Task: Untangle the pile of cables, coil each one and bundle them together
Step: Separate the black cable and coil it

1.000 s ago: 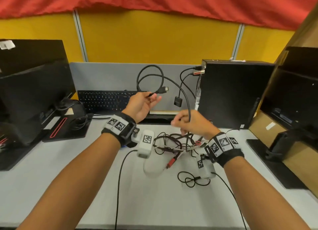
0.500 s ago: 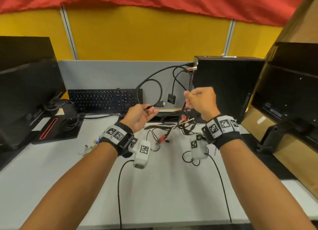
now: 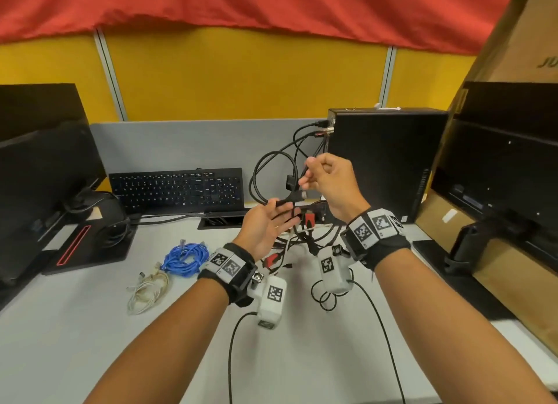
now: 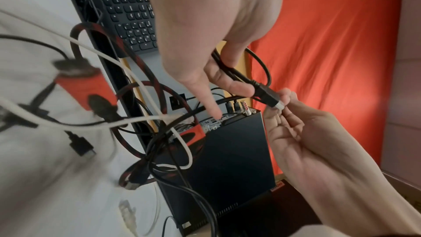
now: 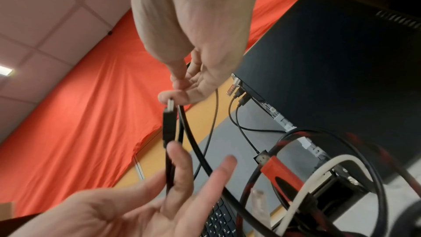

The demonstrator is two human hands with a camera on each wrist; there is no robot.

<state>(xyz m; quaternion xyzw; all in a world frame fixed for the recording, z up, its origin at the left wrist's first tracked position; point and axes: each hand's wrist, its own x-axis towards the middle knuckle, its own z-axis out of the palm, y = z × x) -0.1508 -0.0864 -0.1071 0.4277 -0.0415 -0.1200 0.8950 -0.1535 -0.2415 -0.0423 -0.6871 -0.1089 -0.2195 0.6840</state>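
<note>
1. Over the middle of the desk (image 3: 90, 328), both hands are up in the air working one black cable (image 3: 256, 174), which loops up in front of the grey divider (image 3: 181, 143).
2. Right hand (image 3: 332, 183) – thumb and fingertips are pinched on the metal tip of the cable's plug (image 4: 268, 96), and a strand of the same black cable runs through that hand too. You can see the pinch best in the right wrist view, with the plug (image 5: 169, 123) hanging straight down from the fingers.
3. Left hand (image 3: 265, 225) is palm-up with the fingers mostly spread and relaxed – the cable just behind the plug lies across them, with the thumb (image 4: 237, 86) resting on it, so it's more of a loose support than a real grip.
4. Under the hands sits the rest of the tangle (image 3: 305, 237): a red-and-black braided cable (image 4: 159, 96) with red plugs, a white cable (image 4: 136, 120) and thinner black ones, all crossing each other on the desk next to the black computer box (image 3: 386, 162).
5. Off to the left on the desk, a blue cable (image 3: 185, 258) and a cream cable (image 3: 148, 288) lie coiled, apart from the tangle and just beside each other.
6. A keyboard (image 3: 178, 189) leans at the back, with a monitor (image 3: 36, 162) on the left side.
</note>
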